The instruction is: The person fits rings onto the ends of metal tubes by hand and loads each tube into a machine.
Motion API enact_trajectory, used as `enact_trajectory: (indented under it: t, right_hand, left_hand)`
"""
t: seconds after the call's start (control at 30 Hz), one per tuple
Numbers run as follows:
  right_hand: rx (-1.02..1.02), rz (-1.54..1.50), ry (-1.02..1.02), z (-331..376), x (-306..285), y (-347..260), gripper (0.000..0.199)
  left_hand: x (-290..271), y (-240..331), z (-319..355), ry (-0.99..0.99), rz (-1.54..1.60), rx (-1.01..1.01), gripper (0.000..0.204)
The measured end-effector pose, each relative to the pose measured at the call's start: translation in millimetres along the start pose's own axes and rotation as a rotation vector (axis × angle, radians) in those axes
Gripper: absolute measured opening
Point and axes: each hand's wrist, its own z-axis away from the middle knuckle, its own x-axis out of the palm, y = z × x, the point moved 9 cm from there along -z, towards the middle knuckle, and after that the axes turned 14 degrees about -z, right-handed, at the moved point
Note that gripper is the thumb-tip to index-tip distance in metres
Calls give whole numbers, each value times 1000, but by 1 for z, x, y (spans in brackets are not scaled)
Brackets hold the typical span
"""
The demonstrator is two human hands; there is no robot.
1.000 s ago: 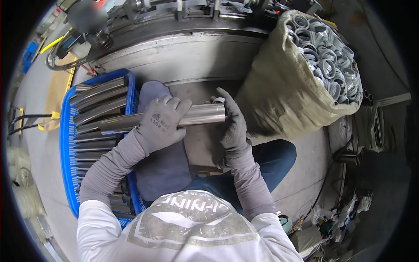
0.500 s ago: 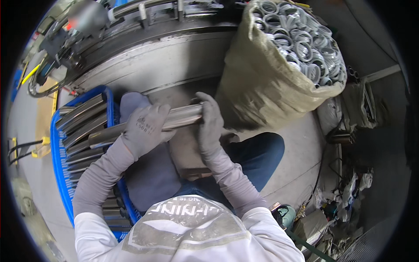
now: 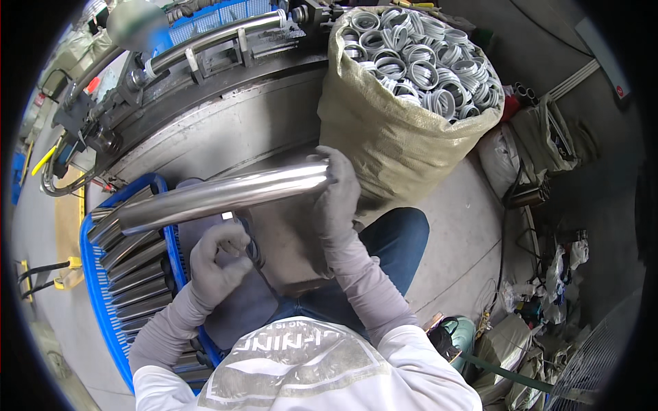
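A long shiny metal tube (image 3: 226,194) lies across in front of me, its left end over the blue basket. At the tube's right end, my gloved right hand (image 3: 337,192) is closed around it. Just below the tube is my gloved left hand (image 3: 218,264), apart from it, with loosely curled fingers, a gap between thumb and fingers and nothing in it. More metal tubes (image 3: 140,277) lie side by side in the blue basket (image 3: 96,294) at my left. Under my left hand, grey material (image 3: 250,308) covers my left thigh.
A large woven sack (image 3: 384,147) full of grey-white rings (image 3: 423,74) stands ahead to the right. Along the far side runs a machine bench holding another metal tube (image 3: 219,41). Bags and scraps (image 3: 507,349) lie at the lower right, beside a fan guard (image 3: 596,349).
My left hand has let go of the tube and dropped below it. The tube has shifted left, still in my right hand. The view has turned slightly.
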Motion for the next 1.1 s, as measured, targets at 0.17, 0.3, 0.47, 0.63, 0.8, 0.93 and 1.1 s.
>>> enact_trajectory:
  t: [0.17, 0.3, 0.47, 0.63, 0.8, 0.93, 1.1]
  right_hand:
    - [-249, 194, -126, -39, 2, -65, 35]
    - [-655, 685, -152, -118, -27, -141, 52]
    - [-35, 1266, -255, -232, -86, -66, 55]
    - [214, 1451, -457, -248, -85, -24, 61]
    - [-54, 792, -348, -217, -64, -80, 51]
    - [244, -65, -469, -110, 2, -41, 35]
    - [766, -319, -152, -21, -14, 55, 28]
  left_hand:
    - [-40, -73, -35, 627, 989, -524, 51]
    - [-127, -47, -65, 759, 678, -393, 49]
    - [-84, -6, -89, 91, -381, -106, 50]
    - [5, -39, -48, -241, -487, -223, 65]
    - [8, -43, -44, -232, -550, -203, 54]
    - [17, -50, -35, -264, -524, -191, 56]
    - [23, -48, -37, -283, -528, -157, 56]
